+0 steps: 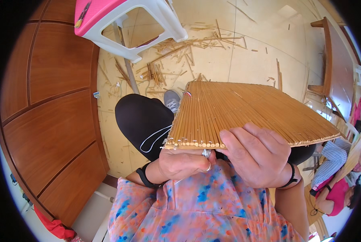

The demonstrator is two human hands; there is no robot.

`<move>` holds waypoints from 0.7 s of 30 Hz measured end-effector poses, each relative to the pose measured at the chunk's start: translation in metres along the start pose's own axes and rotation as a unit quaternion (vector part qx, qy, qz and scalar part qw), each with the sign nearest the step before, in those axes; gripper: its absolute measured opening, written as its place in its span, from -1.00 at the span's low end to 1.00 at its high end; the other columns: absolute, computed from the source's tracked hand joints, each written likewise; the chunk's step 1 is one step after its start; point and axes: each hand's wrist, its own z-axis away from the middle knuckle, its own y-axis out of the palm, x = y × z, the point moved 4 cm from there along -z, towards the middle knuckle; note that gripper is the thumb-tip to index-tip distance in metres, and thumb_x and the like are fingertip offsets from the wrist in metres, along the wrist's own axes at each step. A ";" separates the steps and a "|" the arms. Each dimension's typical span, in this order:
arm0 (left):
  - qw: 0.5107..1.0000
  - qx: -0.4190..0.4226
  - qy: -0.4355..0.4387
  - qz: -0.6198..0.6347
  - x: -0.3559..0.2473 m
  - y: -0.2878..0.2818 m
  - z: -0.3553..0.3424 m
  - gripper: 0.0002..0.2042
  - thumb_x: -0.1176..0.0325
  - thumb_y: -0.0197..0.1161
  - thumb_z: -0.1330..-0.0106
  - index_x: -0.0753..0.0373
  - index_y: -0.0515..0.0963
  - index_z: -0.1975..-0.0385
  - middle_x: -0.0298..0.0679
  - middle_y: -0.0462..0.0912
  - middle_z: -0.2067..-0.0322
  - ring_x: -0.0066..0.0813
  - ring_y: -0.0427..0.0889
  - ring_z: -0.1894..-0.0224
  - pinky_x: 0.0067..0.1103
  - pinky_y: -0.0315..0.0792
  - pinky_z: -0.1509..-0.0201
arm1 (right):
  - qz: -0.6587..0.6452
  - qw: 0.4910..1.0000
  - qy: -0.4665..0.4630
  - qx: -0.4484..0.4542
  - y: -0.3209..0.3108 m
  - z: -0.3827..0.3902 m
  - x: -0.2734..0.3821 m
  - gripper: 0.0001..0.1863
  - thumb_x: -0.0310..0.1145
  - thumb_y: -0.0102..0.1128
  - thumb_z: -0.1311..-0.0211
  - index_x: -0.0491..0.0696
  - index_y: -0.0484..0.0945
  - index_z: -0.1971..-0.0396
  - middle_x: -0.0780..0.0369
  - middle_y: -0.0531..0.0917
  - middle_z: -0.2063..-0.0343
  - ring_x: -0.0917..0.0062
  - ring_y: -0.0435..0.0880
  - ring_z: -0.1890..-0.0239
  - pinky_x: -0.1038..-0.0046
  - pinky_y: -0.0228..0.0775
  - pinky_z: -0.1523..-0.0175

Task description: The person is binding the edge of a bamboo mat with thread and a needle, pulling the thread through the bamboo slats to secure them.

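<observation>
A flat panel of thin yellow-brown sticks (245, 103), laid side by side, slopes away from me above my lap. My right hand (257, 155) grips its near edge, fingers on top and the thumb mostly hidden beneath. Under the near left corner, my left hand (180, 163) is closed against the panel's edge, with part of its grip hidden below. Silver bands (206, 153) show on its fingers. A thin pale strand sticks out beneath that hand. White thread (150, 139) loops from the panel's left edge over my dark-clad knee. Small pale stitches run along the stick ends.
Broken sticks (188, 46) litter the tiled floor ahead. A pink-and-white plastic stool (152, 24) with a small brush (83, 14) on it stands at the far left. Wooden cabinet doors (55, 121) rise on the left. Another person (335, 173) sits at the right beside wooden furniture.
</observation>
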 end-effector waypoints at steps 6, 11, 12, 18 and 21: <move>0.982 -0.159 0.092 -0.046 -0.031 -0.015 0.013 -0.92 0.59 0.28 -0.26 0.34 0.56 0.29 0.15 0.59 0.04 -0.21 0.75 0.30 -0.46 0.64 0.15 | 0.007 0.999 0.026 0.023 0.001 -0.013 -0.005 -0.66 -0.35 0.36 0.00 -0.09 0.62 0.17 0.24 0.65 0.38 0.43 0.67 0.39 0.47 0.43 0.44; 0.894 -0.370 0.168 -0.189 -0.061 -0.049 0.040 -0.85 0.66 0.01 -0.40 0.35 0.41 0.11 0.12 0.60 0.13 -0.28 0.71 0.38 -0.48 0.64 0.27 | 0.016 0.999 0.030 0.009 -0.001 -0.027 -0.006 -0.72 -0.38 0.30 -0.03 -0.10 0.60 0.21 0.23 0.65 0.44 0.45 0.63 0.52 0.42 0.42 0.51; 0.895 -0.376 0.164 -0.175 -0.064 -0.050 0.040 -0.85 0.68 0.01 -0.39 0.37 0.41 0.11 0.09 0.62 0.19 -0.31 0.70 0.40 -0.49 0.64 0.28 | 0.010 0.999 0.036 0.004 -0.003 -0.031 -0.005 -0.73 -0.39 0.32 -0.04 -0.10 0.60 0.22 0.25 0.64 0.52 0.42 0.62 0.57 0.40 0.42 0.54; 0.931 -0.309 0.033 -0.190 -0.070 -0.032 0.032 -0.77 0.68 0.09 -0.35 0.41 0.59 0.07 -0.22 0.62 0.46 -0.59 0.60 0.49 -0.70 0.46 0.40 | 0.029 0.996 0.076 0.023 0.014 -0.042 -0.011 -0.76 -0.33 0.38 -0.07 -0.02 0.67 0.23 0.18 0.71 0.47 0.31 0.68 0.49 0.37 0.49 0.44; 0.938 -0.265 0.014 -0.222 -0.062 -0.026 0.023 -0.75 0.65 0.09 -0.35 0.39 0.60 0.03 -0.28 0.58 0.52 -0.64 0.52 0.54 -0.70 0.40 0.45 | 0.025 0.997 0.079 0.007 0.017 -0.052 -0.020 -0.76 -0.29 0.35 -0.10 -0.01 0.69 0.22 0.17 0.71 0.44 0.27 0.67 0.47 0.32 0.50 0.41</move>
